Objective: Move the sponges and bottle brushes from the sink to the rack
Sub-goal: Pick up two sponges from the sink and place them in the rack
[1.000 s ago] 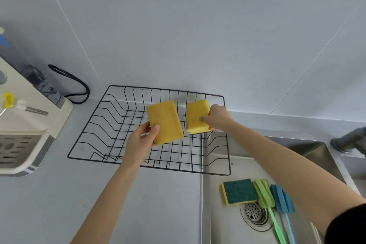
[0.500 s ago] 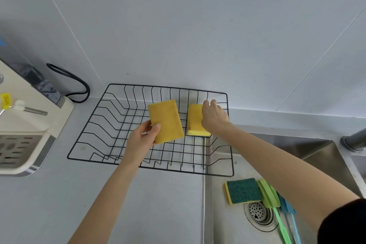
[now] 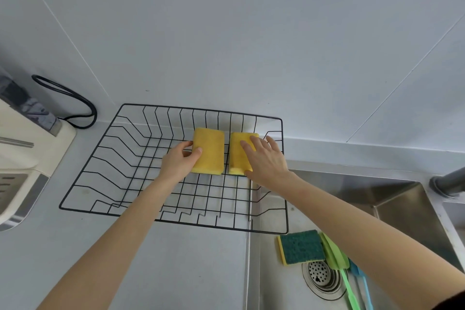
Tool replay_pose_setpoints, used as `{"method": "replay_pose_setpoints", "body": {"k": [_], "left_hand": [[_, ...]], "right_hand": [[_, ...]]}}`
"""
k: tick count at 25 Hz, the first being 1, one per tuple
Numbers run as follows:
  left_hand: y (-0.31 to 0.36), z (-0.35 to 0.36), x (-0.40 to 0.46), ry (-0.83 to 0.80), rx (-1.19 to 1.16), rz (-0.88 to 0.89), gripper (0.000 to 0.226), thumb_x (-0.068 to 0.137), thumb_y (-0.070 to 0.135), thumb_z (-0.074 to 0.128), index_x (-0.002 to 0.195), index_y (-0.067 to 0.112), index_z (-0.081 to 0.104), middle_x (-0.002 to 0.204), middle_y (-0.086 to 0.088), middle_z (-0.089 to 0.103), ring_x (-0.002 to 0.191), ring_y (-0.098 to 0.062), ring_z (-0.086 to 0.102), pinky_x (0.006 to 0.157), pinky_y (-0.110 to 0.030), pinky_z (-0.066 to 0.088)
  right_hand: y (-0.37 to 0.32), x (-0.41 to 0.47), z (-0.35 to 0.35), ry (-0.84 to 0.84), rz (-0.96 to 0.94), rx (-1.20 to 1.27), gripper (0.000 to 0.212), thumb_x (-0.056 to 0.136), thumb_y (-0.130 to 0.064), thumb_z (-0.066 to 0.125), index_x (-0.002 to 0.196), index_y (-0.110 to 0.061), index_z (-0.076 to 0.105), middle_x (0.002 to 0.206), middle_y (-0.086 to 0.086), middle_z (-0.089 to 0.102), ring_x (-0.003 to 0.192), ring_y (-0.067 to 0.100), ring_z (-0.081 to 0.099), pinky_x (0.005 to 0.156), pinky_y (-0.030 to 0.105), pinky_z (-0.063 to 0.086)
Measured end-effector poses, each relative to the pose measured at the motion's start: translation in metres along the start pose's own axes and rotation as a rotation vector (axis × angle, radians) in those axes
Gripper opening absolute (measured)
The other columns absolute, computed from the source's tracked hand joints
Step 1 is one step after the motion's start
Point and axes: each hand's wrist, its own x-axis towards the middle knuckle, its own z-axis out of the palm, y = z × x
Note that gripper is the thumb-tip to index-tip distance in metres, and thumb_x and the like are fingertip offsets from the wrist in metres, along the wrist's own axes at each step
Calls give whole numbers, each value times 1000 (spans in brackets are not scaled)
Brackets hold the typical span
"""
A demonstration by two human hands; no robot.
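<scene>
Two yellow sponges lie side by side, just apart, on the floor of the black wire rack [image 3: 83, 184], toward its back right corner. The rack's left half and front rows are bare wire; its right end overhangs the sink [image 3: 402, 199] rim.

Left hand [image 3: 178, 161] pinches the left sponge [image 3: 208, 150] by its left edge, thumb on top. Right hand [image 3: 266, 161] is spread flat, fingers loose, fingertips on the right sponge [image 3: 237, 156], not gripping it.

Half a second ago the left sponge was held tilted above the wires; it now sits flat. The right hand then covered its sponge from above; the fingers have since opened.

In the sink, a green-topped sponge [image 3: 300, 246] lies beside the drain [image 3: 323, 277]. Green brush [image 3: 337, 257] and blue brush [image 3: 362, 282] lie just right of it, partly hidden under the right forearm, handles cut off at the bottom edge. A cream appliance [image 3: 30, 148] is cropped at left; a black cord [image 3: 75, 100] loops behind it.
</scene>
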Motion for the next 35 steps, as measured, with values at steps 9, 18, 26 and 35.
{"method": "replay_pose_setpoints", "body": {"k": [9, 18, 26, 35], "left_hand": [[0, 24, 9, -69, 79, 68, 64, 86, 23, 57, 141, 16, 27, 141, -8, 42, 124, -26, 46, 100, -37, 39], [-1, 21, 17, -160, 199, 89, 67, 89, 20, 52, 145, 15, 15, 148, -9, 34, 132, -27, 38, 108, -37, 31], [4, 13, 16, -215, 323, 104, 64, 90, 16, 49, 145, 13, 15, 148, -11, 35, 125, -29, 44, 104, -37, 36], [2, 9, 20, -254, 284, 90, 64, 90, 10, 49, 145, 15, 17, 146, -11, 36, 116, -31, 51, 100, -48, 44]], "right_hand": [[3, 2, 7, 40, -10, 25, 72, 87, -29, 58, 146, -15, 19, 152, 13, 24, 140, 27, 27, 120, 37, 4], [3, 2, 7, 33, -13, 41, 73, 87, -33, 58, 146, -16, 18, 154, 12, 20, 142, 25, 24, 120, 36, 4], [4, -16, -1, -9, -52, 84, 71, 89, -31, 55, 148, -17, 17, 157, 7, 18, 147, 20, 13, 120, 38, -2], [-1, -4, 15, 116, 49, 43, 58, 86, -11, 59, 139, -13, 35, 147, 9, 37, 132, 24, 41, 119, 36, 8]]}}
